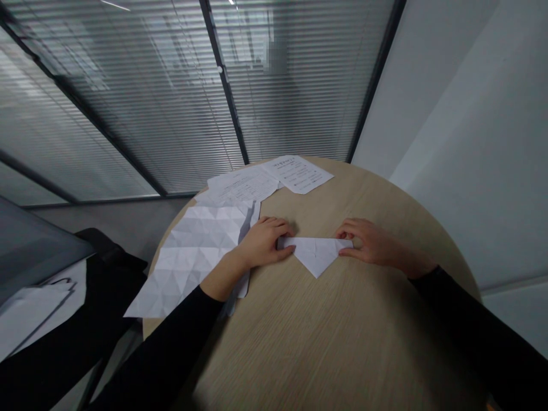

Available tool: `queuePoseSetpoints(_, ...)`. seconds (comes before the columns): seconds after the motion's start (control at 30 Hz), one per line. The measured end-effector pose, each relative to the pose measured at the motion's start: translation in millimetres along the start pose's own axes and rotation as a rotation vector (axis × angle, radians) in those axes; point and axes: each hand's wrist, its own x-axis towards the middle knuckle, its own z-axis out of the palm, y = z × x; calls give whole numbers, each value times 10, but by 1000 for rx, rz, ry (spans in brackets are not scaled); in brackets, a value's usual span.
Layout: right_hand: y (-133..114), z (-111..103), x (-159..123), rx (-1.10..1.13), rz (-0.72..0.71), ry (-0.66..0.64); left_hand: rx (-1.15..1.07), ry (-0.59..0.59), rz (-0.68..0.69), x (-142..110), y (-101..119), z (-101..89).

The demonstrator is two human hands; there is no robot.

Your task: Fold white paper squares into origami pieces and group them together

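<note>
As I pin its corners, the folded paper triangle (315, 255) lies flat on the round wooden surface (325, 342), its point toward me and its long edge away. My left grip (266, 242) sits narrow at the left corner, with the thumb touching the paper, while my right grip (368, 242) closes narrow on the right corner, thumb below and fingers above. Neither is spread wide. To do this well, I would keep light, equal pressure at both corners so the long edge lies straight and the layers don't slide, and I would check that the corners line up before pressing any crease harder. Left of the triangle, past my left grip, lies a large creased sheet (194, 251) marked with many fold lines. Farther off, beyond the triangle's long edge, two printed sheets (295, 174) overlap near the far rim. Beyond them stands a glass partition with blinds (128, 114).
</note>
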Motion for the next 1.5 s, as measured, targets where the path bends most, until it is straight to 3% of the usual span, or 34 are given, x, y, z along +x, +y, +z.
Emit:
queuePoseSetpoints(0.17, 23, 45, -3, 93, 24, 15, -49, 7, -22, 0, -9, 4)
queuePoseSetpoints(0.4, 2, 117, 45, 183, -62, 133, -93, -14, -26, 8, -26, 23)
queuePoseSetpoints(0.9, -93, 156, 70, 263, 75, 203, -110, 11, -68, -5, 2, 33)
queuePoseSetpoints(1.03, -92, 157, 69, 242, 89, 229, -149, 78, -74, -13, -30, 61)
queuePoseSetpoints(1.23, -75, 166, 53, 190, 8, 85, -83, 117, 28, -14, -30, 25)
queuePoseSetpoints(1.3, -105, 129, 51, 138, 4, 137, -59, 132, 43, -20, -15, 4)
queuePoseSetpoints(1.43, -178, -4, 40, -42, 2, 389, 37, 240, 52, -45, 1, -43)
queuePoseSetpoints(1.5, -186, -54, 31, -120, 0, 410, 89, 251, 56, -54, -9, -62)
